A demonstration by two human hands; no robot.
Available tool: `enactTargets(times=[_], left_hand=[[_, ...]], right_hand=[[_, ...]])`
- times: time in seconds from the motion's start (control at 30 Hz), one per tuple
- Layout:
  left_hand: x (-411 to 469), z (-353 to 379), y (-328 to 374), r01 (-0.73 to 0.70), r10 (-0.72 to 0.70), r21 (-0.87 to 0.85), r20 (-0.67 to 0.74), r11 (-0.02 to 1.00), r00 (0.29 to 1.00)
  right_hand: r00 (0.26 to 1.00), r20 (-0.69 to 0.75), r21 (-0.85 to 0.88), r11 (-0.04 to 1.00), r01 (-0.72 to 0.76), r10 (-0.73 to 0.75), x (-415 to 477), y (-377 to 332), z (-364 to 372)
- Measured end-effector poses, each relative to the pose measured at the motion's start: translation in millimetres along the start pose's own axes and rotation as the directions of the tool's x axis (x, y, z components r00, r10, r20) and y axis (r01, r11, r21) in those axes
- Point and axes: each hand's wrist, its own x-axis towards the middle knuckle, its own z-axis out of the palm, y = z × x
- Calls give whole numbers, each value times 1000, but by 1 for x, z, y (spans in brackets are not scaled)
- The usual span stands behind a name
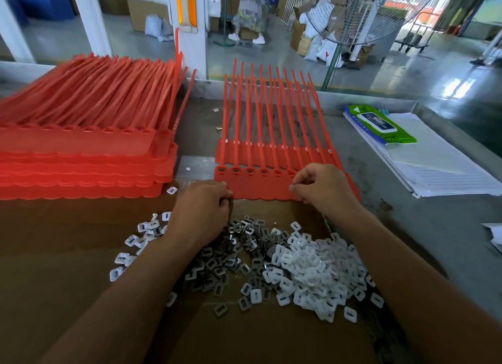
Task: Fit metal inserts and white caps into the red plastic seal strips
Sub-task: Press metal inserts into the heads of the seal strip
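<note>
A red seal strip [260,185] lies flat in front of me on top of another strip [274,152] whose heads carry white caps. The near strip has metal inserts in its left sockets. My left hand [202,209] has curled fingers at the strip's near left corner; what it holds is hidden. My right hand [320,185] sits over the strip's right end with fingertips pinched together near a socket, and any part between them is too small to see. Dark metal inserts [225,257] and white caps [312,271] are heaped on the cardboard below my hands.
A tall stack of red strips [81,152] fills the left of the table. Lined paper sheets [434,162] and a green wipes pack [380,124] lie at the right. Loose white caps [141,236] scatter left of my forearm. A standing fan [353,13] is beyond the table.
</note>
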Motion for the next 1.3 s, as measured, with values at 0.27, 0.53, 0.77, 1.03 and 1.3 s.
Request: enactTargets(times=[0.27, 0.53, 0.77, 1.03, 1.3], left_hand=[[0, 1, 0, -1, 2, 6, -4, 1000, 1000], [0, 1, -1, -4, 4, 8, -12, 1000, 1000], [-1, 1, -1, -3, 3, 12, -4, 1000, 1000], [-1, -1, 0, -14, 14, 1, -3, 1000, 1000], [-1, 0, -1, -28, 28, -3, -16, 1000, 999]], right_hand=[[999, -42, -89, 996, -18, 14, -1, 0, 0], [997, -71, -133, 991, -11, 1, 0, 3, 0], [999, -41, -95, 995, -19, 15, 1, 2, -3], [997, 2, -68, 994, 81, -81, 12, 0, 1], [994, 43, -111, 989, 102, -98, 44, -7, 15]])
